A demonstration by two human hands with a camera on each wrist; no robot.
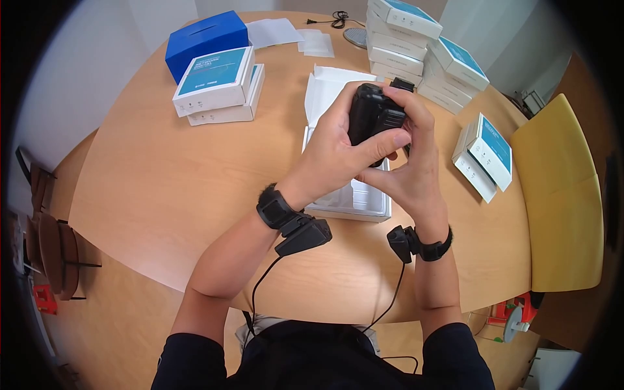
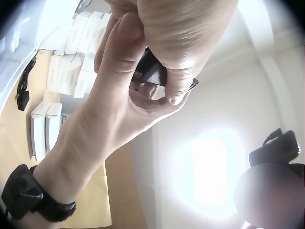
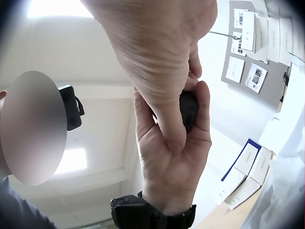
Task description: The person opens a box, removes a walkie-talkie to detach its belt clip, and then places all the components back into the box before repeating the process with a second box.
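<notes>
Both hands hold a black plastic device [image 1: 365,117] with a ribbed block on one side, raised over the table. My left hand [image 1: 335,146] wraps it from the left, its thumb laid across the front. From the right, my right hand [image 1: 416,162] grips it with fingers over the top and the thumb underneath. In the left wrist view only a dark corner of the device [image 2: 151,71] shows between the hands. The right wrist view shows a rounded black part of the device [image 3: 188,109]; fingers hide the rest. Below the hands lies an open white box [image 1: 383,211] with a pale tray inside.
White-and-teal boxes [image 1: 213,75] stand at the left by a blue box [image 1: 207,40]. Several more boxes [image 1: 403,45] are stacked at the back right, with another pair [image 1: 491,153] near the yellow chair [image 1: 562,195]. Papers [image 1: 273,32] and a black cable [image 1: 338,19] lie at the back.
</notes>
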